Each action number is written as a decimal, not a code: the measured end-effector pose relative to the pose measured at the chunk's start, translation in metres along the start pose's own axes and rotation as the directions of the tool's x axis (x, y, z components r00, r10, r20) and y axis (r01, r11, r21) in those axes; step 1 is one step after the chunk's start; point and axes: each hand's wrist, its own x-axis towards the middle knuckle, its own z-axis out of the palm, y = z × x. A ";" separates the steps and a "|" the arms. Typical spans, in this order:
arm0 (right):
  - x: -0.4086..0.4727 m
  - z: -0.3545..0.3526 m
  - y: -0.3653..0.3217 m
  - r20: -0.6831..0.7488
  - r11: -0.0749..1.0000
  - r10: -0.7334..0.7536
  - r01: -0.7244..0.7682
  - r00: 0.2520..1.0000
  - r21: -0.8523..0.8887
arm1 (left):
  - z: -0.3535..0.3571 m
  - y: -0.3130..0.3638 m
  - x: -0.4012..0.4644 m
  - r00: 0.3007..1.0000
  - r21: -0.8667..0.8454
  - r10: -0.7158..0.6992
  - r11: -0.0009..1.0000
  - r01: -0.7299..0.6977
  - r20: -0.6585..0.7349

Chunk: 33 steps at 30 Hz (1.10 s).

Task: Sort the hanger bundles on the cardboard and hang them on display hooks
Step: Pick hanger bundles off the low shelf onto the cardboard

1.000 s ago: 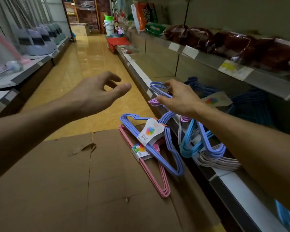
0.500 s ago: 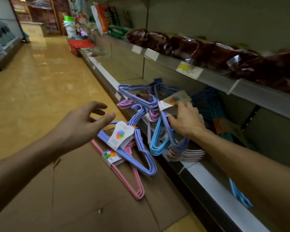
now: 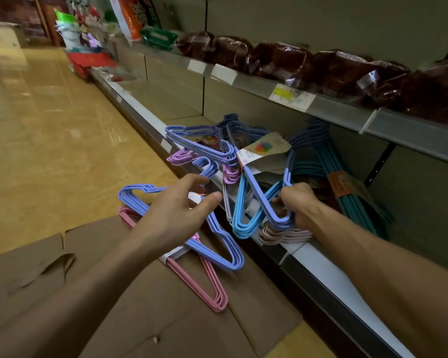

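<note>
The right hand (image 3: 299, 202) grips a hanger bundle (image 3: 263, 205) at the shelf (image 3: 318, 257) edge. The left hand (image 3: 177, 215), fingers spread, hovers over periwinkle hangers (image 3: 217, 251) and pink hangers (image 3: 207, 285) on cardboard (image 3: 114, 306) beside the shelf.

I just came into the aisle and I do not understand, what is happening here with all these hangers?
A person is sorting bundled plastic hangers beside a shop shelf. The right hand grips hangers in the pile of bundles on the lower shelf, at its front edge. The left hand hovers open above a purple-blue bundle that lies across a pink bundle on the flattened cardboard. These two bundles are not yet picked up.
</note>
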 end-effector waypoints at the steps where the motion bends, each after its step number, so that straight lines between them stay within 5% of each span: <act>1: 0.001 0.001 -0.001 -0.022 1.000 -0.011 0.011 1.000 -0.010 | 0.001 -0.005 -0.001 1.000 0.016 0.004 1.000 -0.004 0.014; 11: -0.015 -0.022 -0.005 -0.077 0.985 -0.127 0.117 0.989 -0.124 | 0.006 -0.011 0.009 0.999 -0.025 -0.007 1.000 0.008 0.037; 17: -0.026 -0.036 0.007 -0.111 0.992 -0.121 0.123 0.986 0.012 | 0.017 -0.007 0.014 0.998 -0.039 -0.015 0.999 0.017 0.054; 24: -0.055 -0.056 0.016 0.046 0.940 -0.062 0.043 0.997 0.339 | 0.014 -0.002 0.014 0.990 -0.168 -0.126 0.976 0.136 0.067; 33: -0.082 -0.031 0.008 0.254 0.974 -0.128 0.073 0.959 0.215 | -0.022 -0.008 0.004 0.972 -0.213 -0.233 0.951 0.225 -0.012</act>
